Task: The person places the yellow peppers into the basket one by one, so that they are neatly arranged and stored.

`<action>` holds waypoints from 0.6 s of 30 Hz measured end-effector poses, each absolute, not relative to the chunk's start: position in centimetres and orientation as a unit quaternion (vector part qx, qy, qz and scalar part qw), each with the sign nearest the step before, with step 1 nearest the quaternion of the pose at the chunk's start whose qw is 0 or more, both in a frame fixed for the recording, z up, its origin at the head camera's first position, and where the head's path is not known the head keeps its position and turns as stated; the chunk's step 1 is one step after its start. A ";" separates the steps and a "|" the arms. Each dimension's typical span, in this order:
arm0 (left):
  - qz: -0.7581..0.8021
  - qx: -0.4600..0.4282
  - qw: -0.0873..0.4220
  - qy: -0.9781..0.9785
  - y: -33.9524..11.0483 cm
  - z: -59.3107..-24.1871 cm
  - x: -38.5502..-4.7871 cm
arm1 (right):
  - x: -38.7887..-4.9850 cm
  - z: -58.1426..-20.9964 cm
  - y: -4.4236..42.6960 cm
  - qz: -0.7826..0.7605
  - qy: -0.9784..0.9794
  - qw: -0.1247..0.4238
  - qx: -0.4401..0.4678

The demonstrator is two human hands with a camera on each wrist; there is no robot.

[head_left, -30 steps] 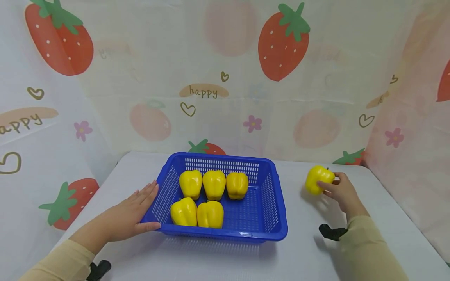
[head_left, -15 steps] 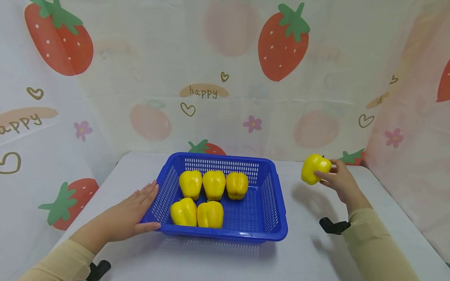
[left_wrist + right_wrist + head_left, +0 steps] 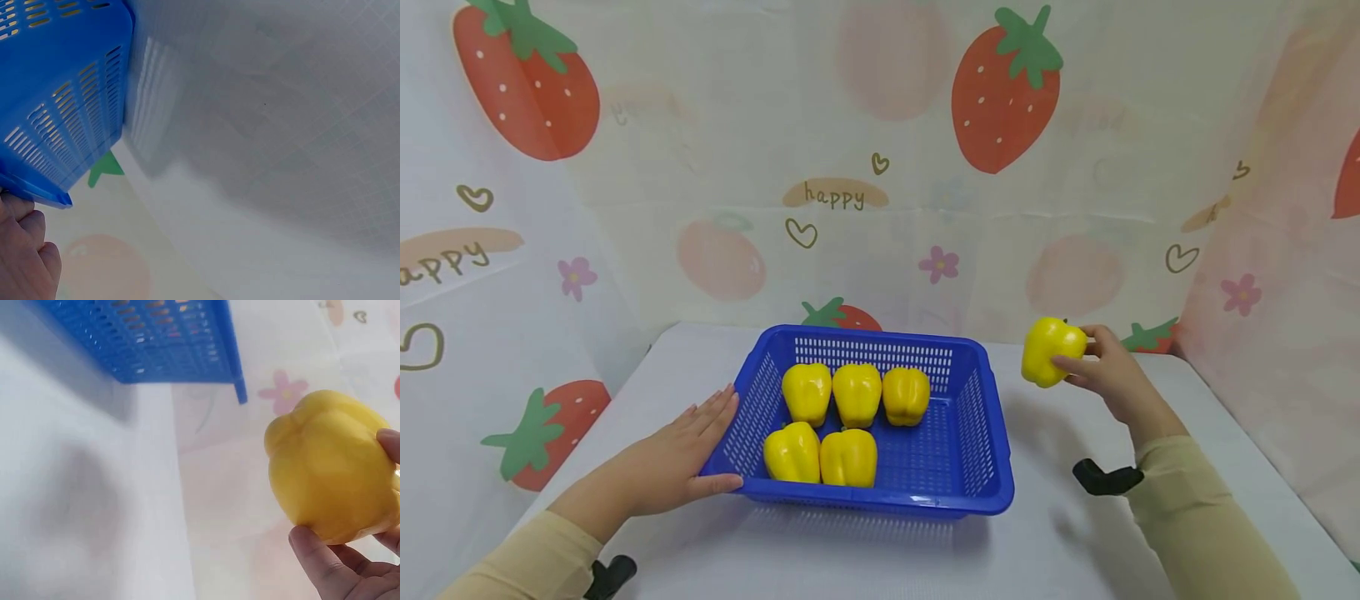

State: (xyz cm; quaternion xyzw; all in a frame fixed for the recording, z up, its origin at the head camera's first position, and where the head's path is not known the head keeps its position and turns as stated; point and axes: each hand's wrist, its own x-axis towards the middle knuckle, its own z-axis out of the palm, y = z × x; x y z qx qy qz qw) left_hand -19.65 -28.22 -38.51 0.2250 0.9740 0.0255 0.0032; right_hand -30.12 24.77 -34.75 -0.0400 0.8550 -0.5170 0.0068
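A glossy yellow bell pepper (image 3: 1047,350) is held above the table, right of the blue basket (image 3: 880,497), by my right hand (image 3: 1116,373). In the right wrist view the thumb and fingers grip the bell pepper (image 3: 331,465) from its sides. My left hand (image 3: 673,458) rests against the basket's left side, fingers extended along the rim and thumb at the near corner. Inside the basket several yellow bell peppers (image 3: 857,395) sit in two rows toward the left. The left wrist view shows only part of the hand (image 3: 25,250) under the basket's rim.
The white table (image 3: 880,554) carries the basket near its middle. A cloth backdrop (image 3: 895,167) printed with strawberries, hearts and flowers stands behind and at both sides. Perforated basket walls (image 3: 169,344) rise left of the held pepper in the right wrist view.
My right hand has raised the bell pepper from near the table and carried it left toward the basket. The left hand and the basket have stayed in place.
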 end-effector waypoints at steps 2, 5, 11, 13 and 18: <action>0.026 0.224 0.003 0.974 -28.2 -38.5 -19.7 | -30.1 -34.4 24.3 -0.513 0.857 0.010 -0.050; 0.024 0.224 0.003 0.974 -28.3 -38.6 -19.7 | -30.0 -33.9 23.6 -0.511 0.858 0.012 -0.061; 0.026 0.225 0.003 0.974 -28.2 -38.6 -19.7 | -29.8 -33.0 22.4 -0.511 0.856 0.015 -0.081; 0.027 0.225 0.003 0.974 -28.2 -38.6 -19.7 | -29.8 -32.8 21.9 -0.510 0.855 0.018 -0.091; 0.026 0.227 0.001 0.974 -28.2 -38.5 -19.7 | -29.6 -32.5 20.6 -0.507 0.853 0.021 -0.121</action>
